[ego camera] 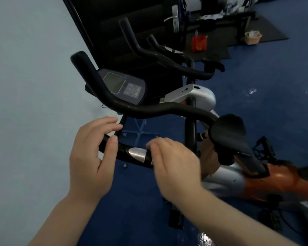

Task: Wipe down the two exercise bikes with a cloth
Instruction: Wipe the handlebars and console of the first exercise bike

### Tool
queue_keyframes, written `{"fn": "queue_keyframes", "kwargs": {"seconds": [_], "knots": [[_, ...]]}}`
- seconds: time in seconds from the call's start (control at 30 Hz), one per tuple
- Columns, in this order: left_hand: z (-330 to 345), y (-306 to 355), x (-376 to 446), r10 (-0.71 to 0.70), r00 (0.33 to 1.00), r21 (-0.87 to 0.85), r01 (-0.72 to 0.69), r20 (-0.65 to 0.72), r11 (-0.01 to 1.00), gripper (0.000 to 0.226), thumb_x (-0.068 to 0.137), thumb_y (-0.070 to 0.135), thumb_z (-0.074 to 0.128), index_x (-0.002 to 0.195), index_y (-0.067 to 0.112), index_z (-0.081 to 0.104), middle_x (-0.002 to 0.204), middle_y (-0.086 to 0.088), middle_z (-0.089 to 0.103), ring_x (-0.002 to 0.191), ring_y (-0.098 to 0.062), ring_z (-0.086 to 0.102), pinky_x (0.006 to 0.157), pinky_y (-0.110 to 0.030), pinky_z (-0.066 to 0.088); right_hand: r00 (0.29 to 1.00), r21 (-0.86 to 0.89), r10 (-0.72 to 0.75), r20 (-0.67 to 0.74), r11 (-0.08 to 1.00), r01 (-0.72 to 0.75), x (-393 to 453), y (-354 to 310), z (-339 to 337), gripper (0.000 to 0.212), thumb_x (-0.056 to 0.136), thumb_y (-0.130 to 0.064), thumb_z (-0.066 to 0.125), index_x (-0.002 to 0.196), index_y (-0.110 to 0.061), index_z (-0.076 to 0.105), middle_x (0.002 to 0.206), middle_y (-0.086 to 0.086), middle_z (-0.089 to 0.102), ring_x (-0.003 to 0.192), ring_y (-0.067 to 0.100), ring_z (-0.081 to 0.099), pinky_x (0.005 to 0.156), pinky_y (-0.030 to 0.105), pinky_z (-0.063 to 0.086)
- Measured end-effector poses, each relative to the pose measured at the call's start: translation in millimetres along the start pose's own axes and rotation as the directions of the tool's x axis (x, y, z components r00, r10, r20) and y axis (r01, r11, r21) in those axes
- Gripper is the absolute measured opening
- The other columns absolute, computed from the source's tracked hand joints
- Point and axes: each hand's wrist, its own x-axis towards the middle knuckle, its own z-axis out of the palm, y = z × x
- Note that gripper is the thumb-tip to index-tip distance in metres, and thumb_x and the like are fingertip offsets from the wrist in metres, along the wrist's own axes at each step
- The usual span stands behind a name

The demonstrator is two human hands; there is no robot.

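Note:
The near exercise bike has black handlebars (pixel 164 109), a console with a grey screen (pixel 122 86) and a lower grip bar with a silver sensor plate (pixel 137 154). My left hand (pixel 93 157) curls loosely round the left end of that grip bar, thumb on its front, fingers over the top. My right hand (pixel 174 166) is blurred and lies over the same bar just right of the silver plate, fingers bent; what is under it is hidden. The second bike's handlebars (pixel 160 57) stand further back. I see no cloth in either hand.
A black saddle (pixel 228 135) and a silver and orange bike body (pixel 256 181) lie to the right, with a pedal (pixel 263 148). A pale wall (pixel 34 86) is close on the left. Beyond are a dark door (pixel 132 23), a red bag (pixel 199 43) and a basket (pixel 252 38) on blue floor.

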Motion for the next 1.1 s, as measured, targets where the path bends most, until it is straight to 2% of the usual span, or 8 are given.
{"fn": "queue_keyframes", "kwargs": {"seconds": [0.13,0.27,0.37,0.5,0.6,0.7,0.93,1.1], "knots": [[7,4,2,-0.019,0.998,-0.013,0.018,-0.059,1.000,0.025,0.093,0.013,0.044,0.105,0.012,0.066,0.108,0.008,0.061,0.105,-0.004,0.053,0.092,-0.017,0.039,0.997,-0.056,-0.065,-0.034,0.996,0.063,13,-32,23,0.018,0.095,-0.024,0.043,0.094,-0.022,0.060,0.086,-0.006,0.063,0.074,0.017,0.058,0.051,0.031,0.041],[7,3,1,0.003,0.997,-0.040,-0.006,-0.076,0.999,0.024,0.092,0.010,0.045,0.105,0.018,0.064,0.105,0.017,0.058,0.104,0.000,0.052,0.088,-0.017,0.040,0.990,-0.117,-0.118,-0.083,0.987,0.108,-10,9,3,0.026,0.095,-0.026,0.041,0.101,-0.020,0.066,0.093,-0.006,0.066,0.077,0.014,0.062,0.064,0.025,0.052],[10,3,2,-0.010,0.996,-0.004,0.010,-0.086,1.000,0.024,0.092,0.010,0.045,0.103,0.016,0.066,0.101,0.015,0.059,0.101,0.000,0.052,0.087,-0.019,0.040,0.993,-0.101,-0.086,-0.079,0.992,0.078,8,-19,20,0.022,0.092,-0.024,0.044,0.095,-0.019,0.065,0.089,-0.003,0.065,0.076,0.017,0.061,0.057,0.028,0.050],[9,2,1,-0.029,0.995,-0.034,0.026,-0.096,0.999,0.024,0.092,0.010,0.044,0.103,0.018,0.065,0.103,0.016,0.059,0.102,-0.001,0.053,0.088,-0.020,0.042,0.975,-0.077,-0.219,-0.036,0.973,0.216,3,-14,21,0.030,0.093,-0.027,0.038,0.112,-0.019,0.060,0.107,-0.005,0.064,0.091,0.016,0.063,0.066,0.028,0.056],[4,-1,1,0.011,0.996,-0.083,-0.018,-0.088,0.996,0.025,0.093,0.007,0.043,0.105,0.016,0.063,0.110,0.013,0.061,0.109,-0.004,0.057,0.093,-0.020,0.042,0.963,-0.056,-0.216,-0.162,0.976,0.210,-13,23,8,0.031,0.094,-0.023,0.041,0.113,-0.017,0.065,0.107,-0.005,0.067,0.091,0.012,0.065,0.077,0.019,0.048],[0,-2,2,-0.041,0.995,-0.144,0.027,-0.092,0.989,0.025,0.095,0.006,0.042,0.106,0.014,0.063,0.110,0.005,0.065,0.110,-0.007,0.061,0.092,-0.015,0.044,0.963,-0.013,-0.163,-0.216,0.986,0.165,1,-9,27,0.026,0.092,-0.020,0.045,0.106,-0.018,0.067,0.100,-0.005,0.069,0.085,0.015,0.066,0.067,0.025,0.053],[-5,0,0,-0.084,0.995,-0.206,0.070,-0.057,0.976,0.023,0.095,0.012,0.044,0.110,0.015,0.061,0.115,0.005,0.064,0.113,-0.008,0.060,0.093,-0.014,0.043,0.914,-0.064,-0.362,-0.184,0.932,0.356,-10,-3,36,0.037,0.100,-0.022,0.044,0.133,-0.011,0.054,0.134,0.003,0.056,0.126,0.017,0.050,0.103,0.031,0.043],[2,2,-3,-0.105,0.992,-0.203,0.091,-0.062,0.975,0.023,0.093,0.008,0.046,0.108,0.013,0.062,0.112,-0.004,0.065,0.114,-0.012,0.059,0.094,-0.014,0.040,0.973,0.122,-0.182,-0.141,0.972,0.199,-19,52,8,0.039,0.096,-0.025,0.044,0.133,-0.017,0.052,0.133,-0.007,0.055,0.126,0.006,0.047,0.107,0.036,0.035]]}}
